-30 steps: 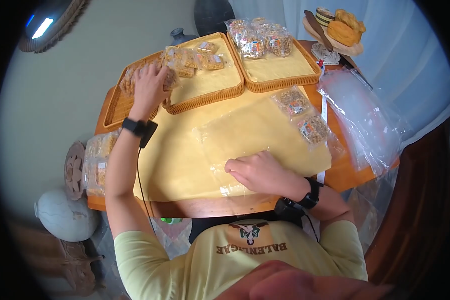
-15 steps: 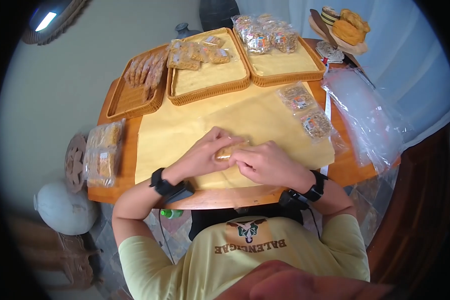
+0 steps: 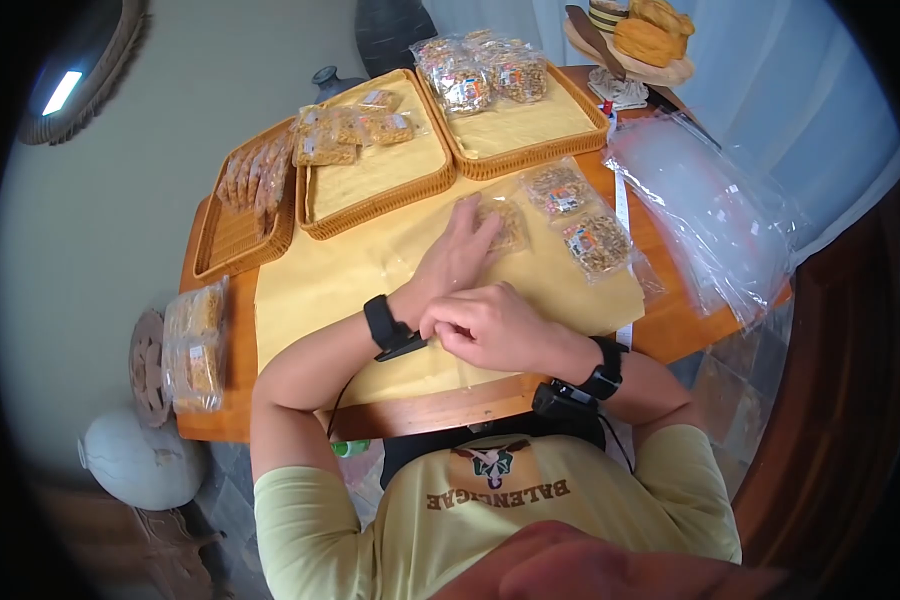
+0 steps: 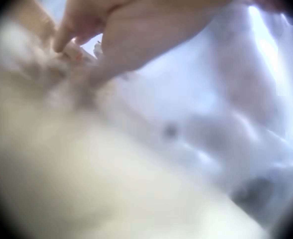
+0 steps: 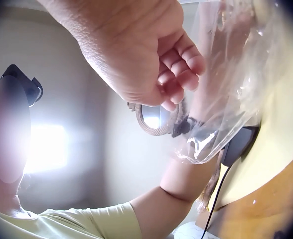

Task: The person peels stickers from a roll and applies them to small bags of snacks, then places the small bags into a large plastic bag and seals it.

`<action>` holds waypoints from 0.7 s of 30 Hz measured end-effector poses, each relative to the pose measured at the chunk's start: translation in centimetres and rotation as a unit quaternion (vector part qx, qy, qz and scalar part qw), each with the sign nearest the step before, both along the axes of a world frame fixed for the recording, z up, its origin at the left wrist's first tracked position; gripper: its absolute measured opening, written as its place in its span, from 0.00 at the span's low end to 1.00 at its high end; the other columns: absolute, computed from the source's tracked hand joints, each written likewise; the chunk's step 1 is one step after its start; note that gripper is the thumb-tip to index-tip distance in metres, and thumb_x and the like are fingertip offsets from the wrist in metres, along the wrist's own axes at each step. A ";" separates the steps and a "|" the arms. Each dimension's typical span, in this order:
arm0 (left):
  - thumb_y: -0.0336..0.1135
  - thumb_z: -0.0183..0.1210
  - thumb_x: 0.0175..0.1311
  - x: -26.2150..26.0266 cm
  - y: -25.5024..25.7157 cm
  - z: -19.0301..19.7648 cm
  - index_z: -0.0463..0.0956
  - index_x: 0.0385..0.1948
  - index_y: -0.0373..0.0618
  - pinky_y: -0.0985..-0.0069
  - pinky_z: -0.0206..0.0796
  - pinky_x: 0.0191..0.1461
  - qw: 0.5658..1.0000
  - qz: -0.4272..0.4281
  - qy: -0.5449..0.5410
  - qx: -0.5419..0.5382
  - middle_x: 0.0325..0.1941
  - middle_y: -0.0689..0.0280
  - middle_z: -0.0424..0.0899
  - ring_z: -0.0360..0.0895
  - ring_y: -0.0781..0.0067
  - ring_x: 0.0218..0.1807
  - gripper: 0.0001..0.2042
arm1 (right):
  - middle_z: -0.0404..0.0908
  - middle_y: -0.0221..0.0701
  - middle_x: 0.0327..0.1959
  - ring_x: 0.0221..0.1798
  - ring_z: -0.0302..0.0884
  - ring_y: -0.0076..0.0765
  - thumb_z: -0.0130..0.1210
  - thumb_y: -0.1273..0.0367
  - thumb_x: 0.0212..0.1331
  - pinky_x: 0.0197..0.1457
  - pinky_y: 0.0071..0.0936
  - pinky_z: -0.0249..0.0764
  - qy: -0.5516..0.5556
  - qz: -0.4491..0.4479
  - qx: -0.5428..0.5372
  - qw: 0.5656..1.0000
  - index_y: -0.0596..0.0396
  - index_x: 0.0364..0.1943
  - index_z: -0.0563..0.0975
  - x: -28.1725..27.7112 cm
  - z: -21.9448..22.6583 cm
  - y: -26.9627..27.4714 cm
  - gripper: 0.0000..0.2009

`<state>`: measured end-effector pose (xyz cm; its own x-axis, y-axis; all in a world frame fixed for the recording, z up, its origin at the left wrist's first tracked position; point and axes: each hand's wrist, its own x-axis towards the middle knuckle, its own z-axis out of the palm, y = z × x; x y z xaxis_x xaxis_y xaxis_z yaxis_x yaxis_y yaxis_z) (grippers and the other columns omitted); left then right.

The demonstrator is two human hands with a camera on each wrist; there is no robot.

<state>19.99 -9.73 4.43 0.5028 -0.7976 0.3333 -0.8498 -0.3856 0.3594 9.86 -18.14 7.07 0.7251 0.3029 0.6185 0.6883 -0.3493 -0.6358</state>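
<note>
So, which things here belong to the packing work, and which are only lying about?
Likely part of the work:
clear bag over the left hand
snack pack at that hand
two packs beside it
wicker trays holding more packs
loose clear plastic

Just lying about, it seems:
dark vase
pale round pot
bread-like pieces

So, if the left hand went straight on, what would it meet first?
Likely the yellowish wrapped snack pack right at the left hand; whether they already touch is hard to tell.

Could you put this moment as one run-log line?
left hand: touches snack pack | right hand: appears to hold clear bag | beside pack: two labelled packs | wicker trays: hold more packs
</note>
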 end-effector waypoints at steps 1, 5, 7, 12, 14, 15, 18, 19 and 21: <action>0.26 0.53 0.46 -0.1 0.5 0.2 0.62 0.41 0.42 0.66 0.63 0.52 0.999 -0.023 -0.036 0.010 0.50 0.43 0.58 0.61 0.41 0.52 0.18 | 0.76 0.31 0.19 0.19 0.73 0.34 0.50 0.77 0.46 0.22 0.28 0.68 0.011 -0.006 -0.003 1.000 0.53 0.25 0.75 -0.1 0.3 -0.1 0.04; 0.23 0.52 0.45 -2.3 1.6 2.5 0.64 0.42 0.42 0.67 0.67 0.37 0.998 -0.024 -0.026 0.052 0.48 0.49 0.62 0.69 0.48 0.42 0.18 | 0.75 0.32 0.19 0.18 0.73 0.34 0.50 0.77 0.46 0.21 0.28 0.68 0.008 -0.002 -0.006 1.000 0.53 0.25 0.75 -0.1 0.3 0.0 0.04; 0.24 0.52 0.45 -2.0 1.3 2.2 0.64 0.43 0.43 0.67 0.67 0.34 0.995 -0.032 -0.050 0.081 0.45 0.51 0.63 0.71 0.49 0.39 0.18 | 0.75 0.32 0.18 0.18 0.72 0.34 0.50 0.77 0.46 0.21 0.28 0.68 0.003 0.005 -0.005 1.000 0.53 0.25 0.75 0.0 0.0 0.3 0.04; 0.26 0.51 0.45 -0.8 -0.2 1.0 0.65 0.45 0.46 0.65 0.68 0.29 0.990 -0.074 -0.099 0.071 0.38 0.54 0.64 0.73 0.52 0.31 0.20 | 0.75 0.31 0.18 0.19 0.73 0.34 0.50 0.77 0.46 0.22 0.28 0.68 -0.010 0.015 -0.013 1.000 0.53 0.25 0.75 0.2 -0.3 0.6 0.05; 0.25 0.49 0.48 -1.1 -0.8 1.6 0.64 0.41 0.45 0.68 0.69 0.26 0.985 -0.005 -0.096 0.140 0.33 0.50 0.68 0.76 0.54 0.27 0.15 | 0.75 0.31 0.18 0.19 0.73 0.34 0.50 0.77 0.45 0.22 0.28 0.68 -0.009 0.026 -0.016 0.999 0.53 0.25 0.75 0.1 -0.4 0.7 0.04; 0.25 0.49 0.48 -0.9 -1.1 1.3 0.64 0.41 0.45 0.68 0.69 0.26 0.985 -0.005 -0.097 0.140 0.33 0.50 0.68 0.76 0.54 0.27 0.15 | 0.75 0.31 0.18 0.19 0.73 0.34 0.50 0.77 0.45 0.22 0.28 0.68 -0.009 0.027 -0.016 0.999 0.53 0.25 0.75 0.0 -0.4 0.7 0.04; 0.26 0.48 0.49 -0.2 -1.6 0.3 0.64 0.41 0.45 0.64 0.69 0.26 0.996 0.031 -0.053 0.069 0.29 0.49 0.72 0.75 0.52 0.26 0.15 | 0.75 0.32 0.19 0.19 0.73 0.35 0.50 0.78 0.46 0.22 0.28 0.68 0.003 0.034 -0.015 0.999 0.54 0.27 0.75 -0.2 0.0 0.6 0.05; 0.27 0.51 0.50 -0.4 -1.6 0.5 0.64 0.45 0.46 0.62 0.67 0.29 0.999 0.037 -0.008 0.033 0.29 0.49 0.73 0.74 0.49 0.28 0.17 | 0.75 0.33 0.19 0.19 0.73 0.35 0.50 0.77 0.46 0.22 0.28 0.68 0.011 0.024 -0.001 1.000 0.54 0.28 0.75 -0.2 0.2 0.6 0.06; 0.28 0.54 0.50 -0.7 -1.5 1.0 0.65 0.48 0.47 0.60 0.65 0.32 0.998 0.041 0.037 -0.004 0.29 0.50 0.74 0.72 0.46 0.29 0.20 | 0.75 0.33 0.19 0.19 0.73 0.35 0.50 0.77 0.46 0.22 0.28 0.68 0.019 0.012 0.013 1.000 0.54 0.29 0.75 -0.1 0.3 0.4 0.06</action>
